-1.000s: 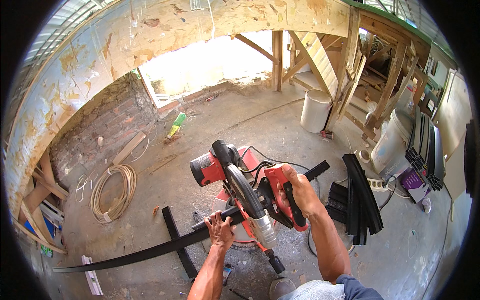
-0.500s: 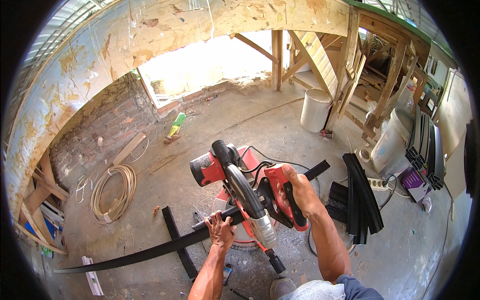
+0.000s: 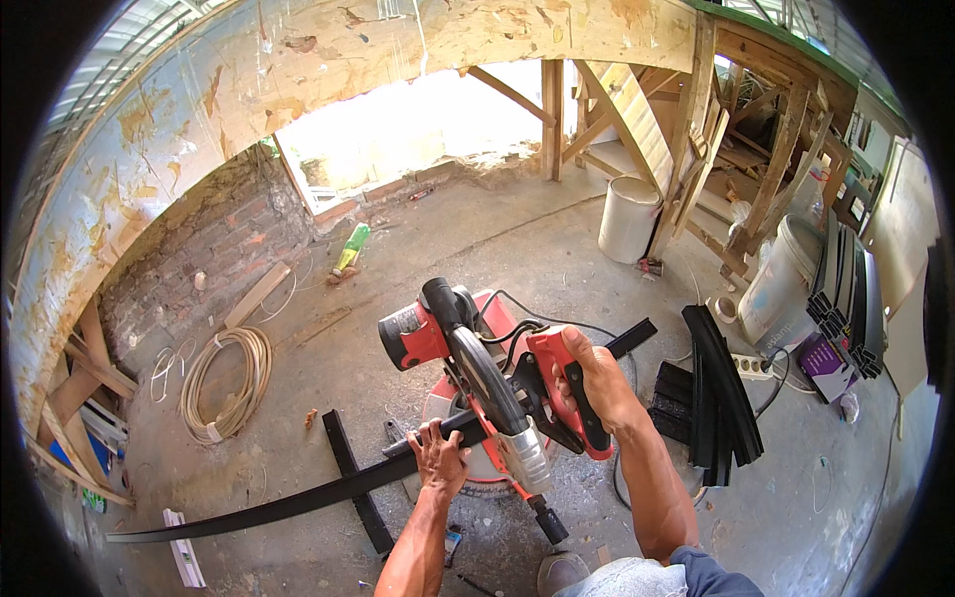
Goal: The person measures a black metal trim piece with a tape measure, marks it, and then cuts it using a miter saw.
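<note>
Fingers spread, L hand rests atop a long, thin, blk strip, R hand wrapped round red/blk saw.

Wht bucket has lg. lettering, purple box sm. blurry print.
</note>
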A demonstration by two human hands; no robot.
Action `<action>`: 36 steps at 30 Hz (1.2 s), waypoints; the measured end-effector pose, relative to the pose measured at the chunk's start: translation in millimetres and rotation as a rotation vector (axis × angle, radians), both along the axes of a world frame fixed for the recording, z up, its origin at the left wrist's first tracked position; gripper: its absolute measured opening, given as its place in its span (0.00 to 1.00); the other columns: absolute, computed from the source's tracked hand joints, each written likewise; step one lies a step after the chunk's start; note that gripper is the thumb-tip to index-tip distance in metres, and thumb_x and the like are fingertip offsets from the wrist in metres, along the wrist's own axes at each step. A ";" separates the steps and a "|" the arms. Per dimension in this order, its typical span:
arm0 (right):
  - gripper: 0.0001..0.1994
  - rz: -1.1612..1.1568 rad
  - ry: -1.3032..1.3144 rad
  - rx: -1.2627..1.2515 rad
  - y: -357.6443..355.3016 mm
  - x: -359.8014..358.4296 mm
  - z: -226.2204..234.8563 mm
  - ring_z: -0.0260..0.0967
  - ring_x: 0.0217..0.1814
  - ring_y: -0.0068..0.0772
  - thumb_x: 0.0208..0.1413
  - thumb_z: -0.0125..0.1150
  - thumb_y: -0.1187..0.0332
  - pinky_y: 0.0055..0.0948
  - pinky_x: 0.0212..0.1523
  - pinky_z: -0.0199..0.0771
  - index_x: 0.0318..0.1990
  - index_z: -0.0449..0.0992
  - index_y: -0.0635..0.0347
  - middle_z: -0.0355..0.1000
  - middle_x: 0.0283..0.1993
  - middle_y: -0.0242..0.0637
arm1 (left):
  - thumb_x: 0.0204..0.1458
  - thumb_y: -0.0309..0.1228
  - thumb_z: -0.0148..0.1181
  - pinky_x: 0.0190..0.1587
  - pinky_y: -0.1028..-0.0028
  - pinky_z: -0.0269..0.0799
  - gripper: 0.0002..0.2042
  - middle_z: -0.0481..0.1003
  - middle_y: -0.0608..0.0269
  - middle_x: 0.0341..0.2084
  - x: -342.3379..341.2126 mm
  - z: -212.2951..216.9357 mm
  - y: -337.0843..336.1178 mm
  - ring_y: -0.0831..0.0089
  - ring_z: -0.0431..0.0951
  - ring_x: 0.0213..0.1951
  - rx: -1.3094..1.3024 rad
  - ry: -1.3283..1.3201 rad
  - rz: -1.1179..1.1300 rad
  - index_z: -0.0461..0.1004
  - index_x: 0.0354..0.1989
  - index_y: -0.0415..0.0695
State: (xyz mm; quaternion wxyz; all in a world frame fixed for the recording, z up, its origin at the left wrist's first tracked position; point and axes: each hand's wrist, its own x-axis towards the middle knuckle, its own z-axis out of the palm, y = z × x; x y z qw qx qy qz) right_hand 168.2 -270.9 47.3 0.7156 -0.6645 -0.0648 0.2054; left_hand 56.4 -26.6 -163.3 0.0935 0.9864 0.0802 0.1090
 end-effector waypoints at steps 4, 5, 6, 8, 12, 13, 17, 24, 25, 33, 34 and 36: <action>0.35 -0.010 -0.007 -0.016 1.2 -0.5 0.4 0.63 0.17 0.16 0.59 0.48 0.31 0.19 0.18 0.67 0.35 0.75 0.61 0.66 0.20 0.28 | 0.44 0.41 0.70 0.66 0.40 0.43 0.17 0.63 0.52 0.55 -0.2 -1.2 0.3 0.54 0.58 0.62 -0.002 -0.008 0.000 0.80 0.42 0.50; 0.35 -0.011 -0.008 -0.017 1.8 -0.5 0.2 0.63 0.17 0.16 0.59 0.48 0.31 0.19 0.18 0.67 0.35 0.75 0.61 0.66 0.20 0.28 | 0.44 0.41 0.70 0.66 0.40 0.43 0.17 0.63 0.53 0.55 0.3 -1.2 0.0 0.54 0.58 0.61 -0.003 -0.007 -0.001 0.80 0.42 0.50; 0.35 -0.029 -0.017 -0.013 2.8 -0.5 -0.2 0.63 0.17 0.17 0.59 0.48 0.30 0.20 0.18 0.65 0.31 0.74 0.61 0.66 0.19 0.28 | 0.43 0.41 0.71 0.66 0.40 0.43 0.17 0.64 0.53 0.55 0.8 -1.3 -0.3 0.54 0.58 0.61 -0.005 -0.007 -0.002 0.80 0.42 0.50; 0.36 -0.045 -0.025 -0.007 4.0 -0.9 -0.2 0.62 0.16 0.19 0.59 0.47 0.30 0.22 0.18 0.63 0.27 0.74 0.60 0.66 0.18 0.29 | 0.43 0.41 0.71 0.66 0.40 0.43 0.17 0.63 0.53 0.55 0.3 -0.4 -0.1 0.54 0.58 0.61 -0.003 -0.002 -0.001 0.80 0.42 0.50; 0.36 -0.036 -0.006 -0.008 3.4 -1.7 1.0 0.62 0.16 0.19 0.59 0.48 0.30 0.22 0.17 0.63 0.27 0.73 0.60 0.66 0.17 0.29 | 0.43 0.42 0.71 0.66 0.40 0.43 0.18 0.63 0.53 0.55 0.2 1.6 0.1 0.54 0.58 0.62 -0.006 0.007 -0.002 0.80 0.42 0.50; 0.36 -0.037 0.002 -0.007 3.3 -1.6 0.9 0.62 0.16 0.19 0.59 0.48 0.30 0.21 0.17 0.63 0.27 0.73 0.60 0.66 0.18 0.29 | 0.43 0.42 0.71 0.66 0.40 0.43 0.18 0.63 0.53 0.55 0.2 1.2 -0.1 0.54 0.58 0.62 -0.006 0.007 -0.002 0.80 0.42 0.50; 0.36 -0.035 0.000 0.000 3.3 -1.5 0.4 0.62 0.16 0.19 0.59 0.48 0.30 0.21 0.17 0.63 0.27 0.73 0.60 0.66 0.18 0.29 | 0.41 0.38 0.72 0.65 0.42 0.44 0.18 0.64 0.55 0.52 0.5 0.5 -1.2 0.55 0.60 0.59 0.003 -0.039 0.000 0.81 0.42 0.50; 0.35 -0.009 0.002 -0.002 0.1 -1.5 1.6 0.63 0.17 0.17 0.60 0.48 0.31 0.20 0.18 0.66 0.31 0.74 0.61 0.66 0.20 0.28 | 0.41 0.38 0.72 0.65 0.42 0.44 0.18 0.64 0.55 0.51 0.5 -0.3 -0.9 0.55 0.60 0.58 0.013 -0.052 -0.001 0.81 0.42 0.50; 0.34 0.021 0.010 -0.002 -1.0 -1.6 2.3 0.64 0.18 0.16 0.60 0.48 0.32 0.19 0.19 0.68 0.34 0.74 0.61 0.67 0.21 0.27 | 0.41 0.38 0.72 0.65 0.42 0.44 0.18 0.64 0.55 0.51 0.5 -0.2 -0.4 0.55 0.60 0.58 0.013 -0.052 -0.001 0.81 0.42 0.50; 0.34 -0.037 -0.019 0.030 4.1 -2.8 0.9 0.62 0.17 0.18 0.60 0.49 0.32 0.22 0.18 0.63 0.28 0.73 0.60 0.65 0.18 0.28 | 0.41 0.38 0.72 0.65 0.41 0.44 0.18 0.64 0.51 0.54 0.1 2.2 -1.1 0.53 0.60 0.60 -0.017 -0.046 -0.007 0.81 0.42 0.49; 0.34 -0.033 -0.012 0.032 4.1 -4.1 3.1 0.62 0.17 0.18 0.60 0.49 0.32 0.22 0.18 0.63 0.28 0.73 0.60 0.65 0.18 0.28 | 0.41 0.38 0.72 0.65 0.41 0.44 0.18 0.64 0.51 0.54 0.1 1.6 -0.8 0.53 0.60 0.60 -0.018 -0.046 -0.005 0.81 0.42 0.49; 0.34 -0.027 -0.003 0.029 3.9 -5.5 6.3 0.62 0.17 0.18 0.60 0.49 0.32 0.21 0.18 0.63 0.28 0.73 0.59 0.65 0.19 0.28 | 0.41 0.38 0.72 0.65 0.41 0.44 0.18 0.64 0.51 0.54 0.1 0.5 -0.1 0.53 0.60 0.60 -0.019 -0.045 -0.007 0.81 0.42 0.49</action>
